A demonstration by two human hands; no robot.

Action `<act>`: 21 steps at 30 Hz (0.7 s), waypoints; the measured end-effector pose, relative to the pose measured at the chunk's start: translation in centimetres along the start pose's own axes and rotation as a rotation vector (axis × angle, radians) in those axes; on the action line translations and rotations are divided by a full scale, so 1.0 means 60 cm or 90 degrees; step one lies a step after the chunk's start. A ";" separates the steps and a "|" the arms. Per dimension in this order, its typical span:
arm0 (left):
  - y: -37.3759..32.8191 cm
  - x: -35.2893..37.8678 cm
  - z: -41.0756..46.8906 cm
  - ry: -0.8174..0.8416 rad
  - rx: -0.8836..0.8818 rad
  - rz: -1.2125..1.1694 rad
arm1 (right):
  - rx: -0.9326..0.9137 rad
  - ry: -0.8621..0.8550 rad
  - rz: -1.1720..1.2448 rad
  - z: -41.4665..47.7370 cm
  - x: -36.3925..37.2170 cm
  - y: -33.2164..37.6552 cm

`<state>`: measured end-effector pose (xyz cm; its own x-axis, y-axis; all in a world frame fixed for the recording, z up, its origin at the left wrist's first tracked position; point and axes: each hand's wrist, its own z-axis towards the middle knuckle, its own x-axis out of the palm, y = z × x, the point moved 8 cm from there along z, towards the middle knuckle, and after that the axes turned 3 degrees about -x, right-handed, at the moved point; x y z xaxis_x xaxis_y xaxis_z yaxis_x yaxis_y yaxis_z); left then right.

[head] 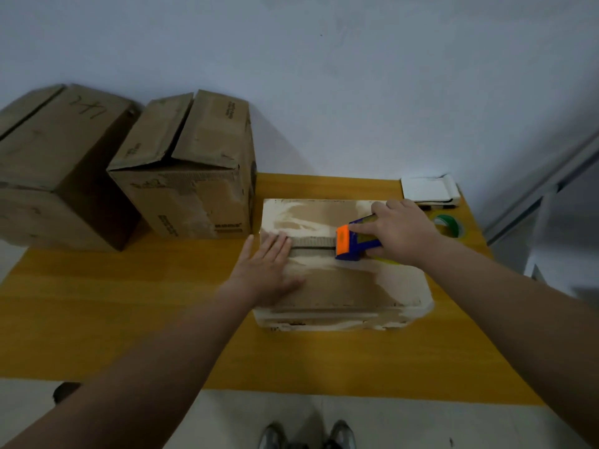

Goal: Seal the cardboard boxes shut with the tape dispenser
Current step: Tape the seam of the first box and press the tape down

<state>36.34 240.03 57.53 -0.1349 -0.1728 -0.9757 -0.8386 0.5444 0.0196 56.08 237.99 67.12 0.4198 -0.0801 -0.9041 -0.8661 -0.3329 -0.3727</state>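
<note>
Gripping the blue-and-orange plastic tape dispenser (351,243) over the seam of the flat brown cardboard box (340,286) on the yellow counter (129,303), the right hand (402,231) should probably pull steadily while the flat, released left hand (265,273) presses the flaps

Cut off at the left edge: far box (48,150). Half hidden under right hand (402,234): dispenser (351,243). Partly behind that wrist: green roll (445,219). Blurred: left hand (262,273). Too small to read: print on middle box (194,196). Cut at bottom: shoes (340,434).
</note>
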 end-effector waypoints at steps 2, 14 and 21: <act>-0.062 0.003 0.012 0.004 -0.008 -0.026 | -0.005 -0.004 -0.001 0.002 0.000 0.002; -0.003 0.002 0.013 0.007 -0.136 -0.045 | -0.001 -0.016 0.086 -0.006 0.003 -0.017; -0.069 -0.006 0.005 -0.107 -0.144 -0.110 | 0.023 0.017 0.161 -0.001 -0.011 -0.031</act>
<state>40.02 238.07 57.75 0.0932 -0.0985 -0.9908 -0.9400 0.3194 -0.1201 57.40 238.62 68.41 0.1955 -0.1808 -0.9639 -0.9534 -0.2654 -0.1436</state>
